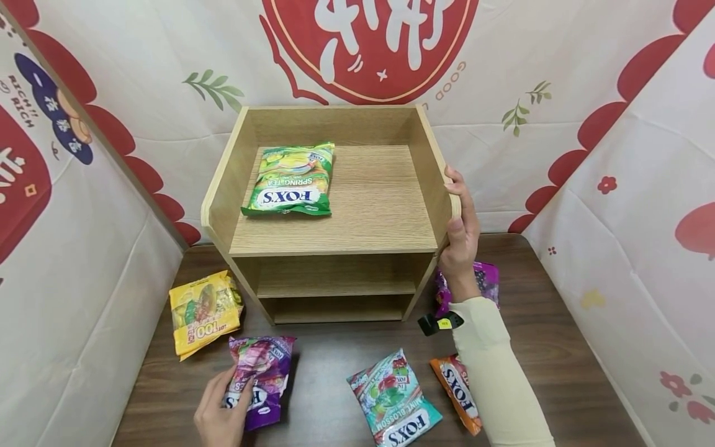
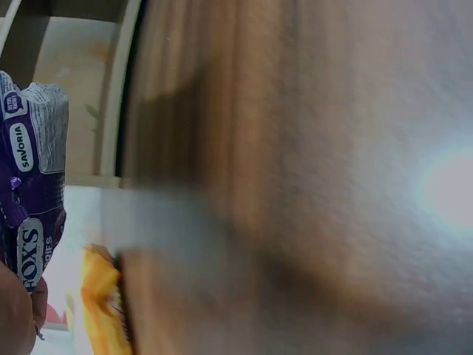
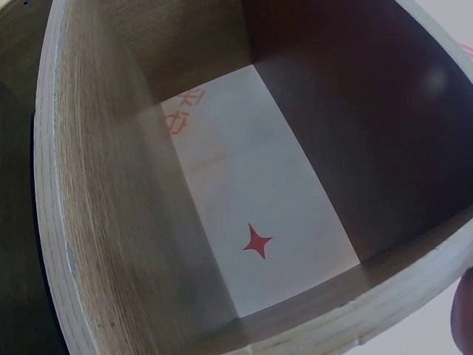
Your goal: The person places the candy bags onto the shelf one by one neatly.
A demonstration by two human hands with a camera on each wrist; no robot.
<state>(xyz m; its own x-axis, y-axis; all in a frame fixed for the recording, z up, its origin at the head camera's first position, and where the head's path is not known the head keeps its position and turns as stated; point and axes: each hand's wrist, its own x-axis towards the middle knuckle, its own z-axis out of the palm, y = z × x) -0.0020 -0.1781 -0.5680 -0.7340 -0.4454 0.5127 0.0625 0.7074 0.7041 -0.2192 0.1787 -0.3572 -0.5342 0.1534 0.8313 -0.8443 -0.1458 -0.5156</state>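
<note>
A purple FOX'S candy bag [image 1: 262, 379] is pinched between the thumb and fingers of my left hand [image 1: 223, 400], over the table's front left. In the left wrist view the same candy bag [image 2: 33, 177] stands upright along the left border. My right hand [image 1: 462, 233] grips the front edge of the right side panel of a light wooden shelf [image 1: 335, 253]. On the shelf's top board, toward the left, lies a green FOX'S Spring Tea bag [image 1: 290, 180]. The right wrist view looks into a shelf compartment [image 3: 295, 222], with a fingertip at the right border.
A yellow candy bag [image 1: 205, 313] lies left of the shelf. A teal Mint Blossom bag [image 1: 393, 400] and an orange FOX'S bag [image 1: 458, 391] lie at the front right. Behind my right wrist is another purple bag [image 1: 487, 280]. Printed cloth walls [image 1: 614, 248] enclose the table.
</note>
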